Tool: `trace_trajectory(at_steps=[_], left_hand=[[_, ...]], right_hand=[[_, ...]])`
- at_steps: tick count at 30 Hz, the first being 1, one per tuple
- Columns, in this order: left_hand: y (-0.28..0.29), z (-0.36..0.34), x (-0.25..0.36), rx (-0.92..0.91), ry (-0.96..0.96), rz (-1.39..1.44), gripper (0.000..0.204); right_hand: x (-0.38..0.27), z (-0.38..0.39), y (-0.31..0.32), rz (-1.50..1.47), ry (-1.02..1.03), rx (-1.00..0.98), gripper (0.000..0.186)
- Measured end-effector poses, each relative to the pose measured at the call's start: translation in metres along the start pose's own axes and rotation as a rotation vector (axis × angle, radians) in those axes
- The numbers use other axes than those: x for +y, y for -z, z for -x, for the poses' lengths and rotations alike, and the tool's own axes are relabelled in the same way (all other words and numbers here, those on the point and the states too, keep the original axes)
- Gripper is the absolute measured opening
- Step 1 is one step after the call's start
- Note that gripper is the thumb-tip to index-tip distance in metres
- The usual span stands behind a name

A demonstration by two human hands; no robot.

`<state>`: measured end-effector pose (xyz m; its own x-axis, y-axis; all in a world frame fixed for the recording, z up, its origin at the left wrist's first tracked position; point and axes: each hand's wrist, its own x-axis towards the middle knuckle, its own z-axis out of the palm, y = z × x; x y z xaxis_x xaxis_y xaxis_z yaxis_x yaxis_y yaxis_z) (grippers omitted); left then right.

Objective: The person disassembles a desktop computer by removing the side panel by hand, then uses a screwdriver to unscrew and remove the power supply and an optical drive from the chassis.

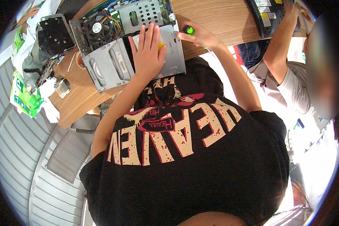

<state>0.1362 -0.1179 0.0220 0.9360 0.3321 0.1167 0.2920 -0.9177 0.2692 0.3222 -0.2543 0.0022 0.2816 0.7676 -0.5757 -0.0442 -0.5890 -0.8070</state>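
Observation:
An opened desktop computer case (180, 56) lies on the wooden table in front of me. My left hand (148, 52) rests flat on a silver metal drive (172, 64) in it, fingers stretched forward and slightly apart. Beside the case's right edge, my right hand (202, 36) is wrapped round a green and black screwdriver (189, 29), whose tip I cannot make out. Left of my left hand sits a grey drive bracket (108, 69). Beyond it are a round black fan (98, 28) with coloured wires and a perforated metal plate (133, 18).
Left on the wooden table (214, 17) stand a black metal panel (56, 35) and loose parts. A green and white bag (22, 94) is at the table's left edge. On the right, another person's arm (278, 60) reaches to a black device (265, 19).

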Motion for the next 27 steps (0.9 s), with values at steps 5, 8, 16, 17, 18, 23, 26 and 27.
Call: trace_trajectory(at_steps=[5,8,16,17,18,23,26,27], left_hand=[[0.002,0.000,0.001,-0.030,-0.002,-0.030,0.065],[0.003,-0.003,0.000,-0.032,-0.034,-0.021,0.065],[0.006,-0.001,-0.001,0.009,-0.010,0.086,0.063],[0.008,0.001,-0.004,0.015,0.002,0.081,0.063],[0.013,0.000,-0.005,0.151,0.012,0.225,0.062],[0.055,0.020,-0.008,0.362,0.192,0.416,0.057],[0.060,0.030,-0.004,0.023,0.361,0.563,0.054],[0.061,0.031,0.003,-0.014,0.349,0.538,0.054]], right_hand=[[-0.003,-0.010,0.004,-0.075,0.072,-0.102,0.063],[0.002,-0.014,0.005,-0.102,0.078,-0.119,0.061],[-0.008,-0.004,0.015,0.065,0.256,0.142,0.051],[-0.025,0.011,0.023,-0.112,0.226,0.205,0.043],[-0.022,0.019,0.041,-0.294,0.283,0.309,0.042],[-0.019,0.053,0.104,-1.243,0.616,0.368,0.056],[-0.019,0.025,0.031,-0.812,0.555,0.773,0.045],[-0.035,0.027,0.006,-0.543,0.534,0.750,0.034]])
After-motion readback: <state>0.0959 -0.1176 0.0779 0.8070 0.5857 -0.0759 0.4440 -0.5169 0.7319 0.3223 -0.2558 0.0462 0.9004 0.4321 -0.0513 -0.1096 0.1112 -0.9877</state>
